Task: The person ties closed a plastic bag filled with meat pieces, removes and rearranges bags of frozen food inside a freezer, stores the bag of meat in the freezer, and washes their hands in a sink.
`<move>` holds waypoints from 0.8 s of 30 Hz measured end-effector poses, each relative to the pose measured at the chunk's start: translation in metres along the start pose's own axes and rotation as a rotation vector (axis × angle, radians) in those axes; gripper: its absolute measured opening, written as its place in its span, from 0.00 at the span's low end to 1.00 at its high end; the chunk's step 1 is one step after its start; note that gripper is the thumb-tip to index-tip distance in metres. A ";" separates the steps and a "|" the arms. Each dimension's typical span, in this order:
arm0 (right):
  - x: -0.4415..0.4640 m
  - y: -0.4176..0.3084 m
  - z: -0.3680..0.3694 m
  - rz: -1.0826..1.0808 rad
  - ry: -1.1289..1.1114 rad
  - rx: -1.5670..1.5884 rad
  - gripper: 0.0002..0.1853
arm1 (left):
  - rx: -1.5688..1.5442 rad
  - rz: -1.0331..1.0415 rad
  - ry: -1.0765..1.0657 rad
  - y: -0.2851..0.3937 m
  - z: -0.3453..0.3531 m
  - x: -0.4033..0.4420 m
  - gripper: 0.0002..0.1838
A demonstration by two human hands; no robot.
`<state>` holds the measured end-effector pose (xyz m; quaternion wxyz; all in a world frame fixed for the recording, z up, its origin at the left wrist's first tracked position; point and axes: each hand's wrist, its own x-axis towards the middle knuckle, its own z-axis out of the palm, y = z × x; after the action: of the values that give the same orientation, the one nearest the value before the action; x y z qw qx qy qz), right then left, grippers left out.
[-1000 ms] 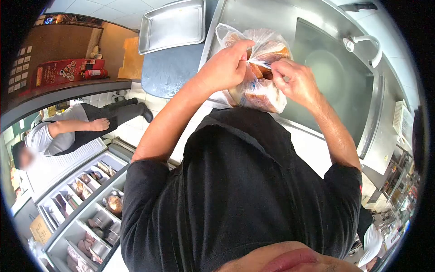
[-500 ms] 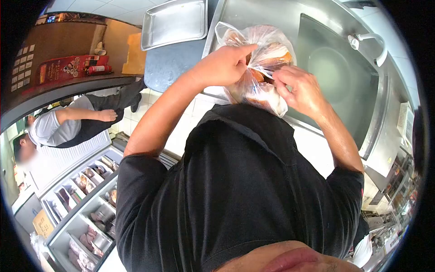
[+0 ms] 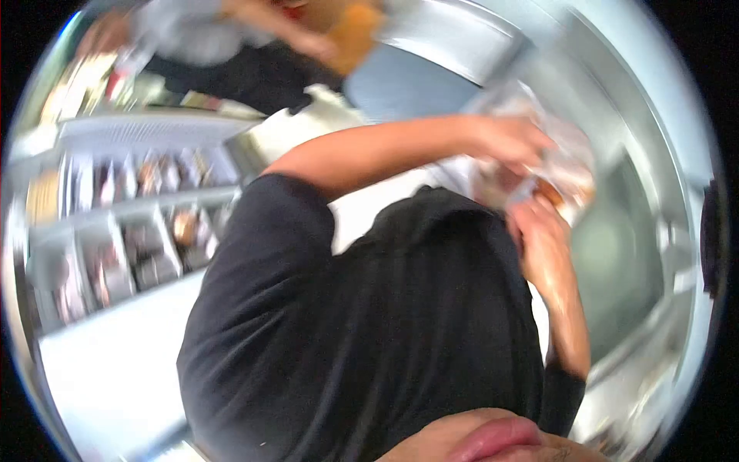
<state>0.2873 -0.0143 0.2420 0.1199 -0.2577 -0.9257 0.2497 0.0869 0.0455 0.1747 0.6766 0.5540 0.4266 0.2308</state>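
Note:
A clear plastic bag (image 3: pixel 571 146) with orange and whitish contents rests at the near edge of the sink, smeared by motion. My left hand (image 3: pixel 512 144) is closed on the bag's gathered plastic, fingers bent toward its middle. Just below, on the side nearest my body, my right hand (image 3: pixel 541 225) has curled fingers pressed against the same bag. An orange-brown piece (image 3: pixel 548 191) shows through the plastic between both hands. What exactly is inside cannot be made out.
The steel sink basin (image 3: pixel 616 262) lies to the right of the bag. A metal tray (image 3: pixel 454 35) and a blue-grey board (image 3: pixel 412 81) are beyond my left arm. An open unit with several food compartments (image 3: pixel 146 246) stands at left. Another person's arm (image 3: pixel 289 35) reaches in at top left.
The view has swung left, so the bag and hands appear farther right and lower. The other person now stands closer. Both hands stay at the bag.

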 end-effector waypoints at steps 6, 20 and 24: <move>0.054 -0.002 0.028 0.016 -0.143 0.104 0.06 | -0.341 0.009 0.221 -0.023 -0.009 -0.011 0.30; 0.056 -0.006 0.016 -0.047 0.022 -0.165 0.04 | -0.645 0.131 0.224 -0.041 -0.025 -0.003 0.39; 0.046 -0.001 0.037 -0.077 -0.027 -0.130 0.04 | -0.687 0.109 0.196 -0.044 -0.013 0.001 0.40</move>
<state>0.2352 -0.0052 0.2154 0.0999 -0.2257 -0.9507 0.1878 0.0690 0.0412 0.1325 0.7659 0.2913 0.3569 0.4486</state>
